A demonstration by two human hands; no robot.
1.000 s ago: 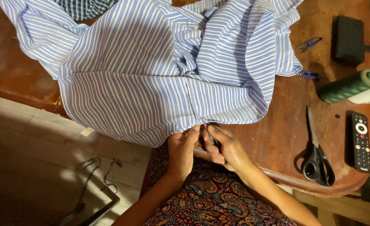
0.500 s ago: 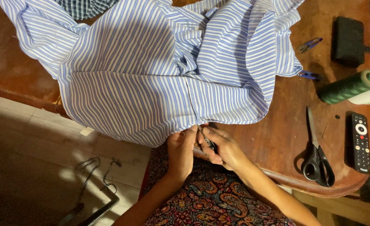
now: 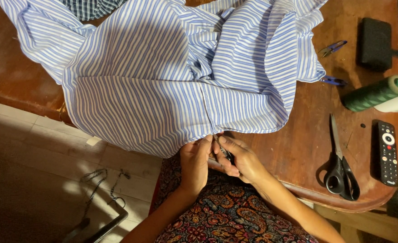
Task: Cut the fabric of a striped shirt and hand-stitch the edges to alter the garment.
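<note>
Table (image 3: 307,148): You are working at a dark wooden table that is filling the upper and right parts of the frame; its curved edge is running along the lower right.

Shirt (image 3: 163,94): The blue-and-white striped shirt is lying spread across the upper centre of the frame, and its lower hem is hanging past the table edge toward you. Judged from its folds, it is light, soft and limp, and it will be sliding and bunching unless you are pinching it close to the working spot. Take hold at the hem, just beside the vertical seam at lower centre.

Left hand (image 3: 194,164): Your left hand is sitting at lower centre, and its fingers are closing on the hem edge, pinching the cloth.

Right hand (image 3: 244,162): Your right hand is sitting just beside the left, and its fingers are curling shut around a small metal snipper (image 3: 224,152), whose tip is pointing at the seam.

Thread cone (image 3: 374,93): A dark green thread cone is lying on its side at the right of the frame, well apart from your hands.

Scissors (image 3: 341,168): Black-handled scissors are lying at lower right, blades pointing up the frame.

Remote control (image 3: 388,153): A black remote control is lying near the right edge, just beside the scissors.

Black block (image 3: 375,42): A black block is lying at upper right.
</note>
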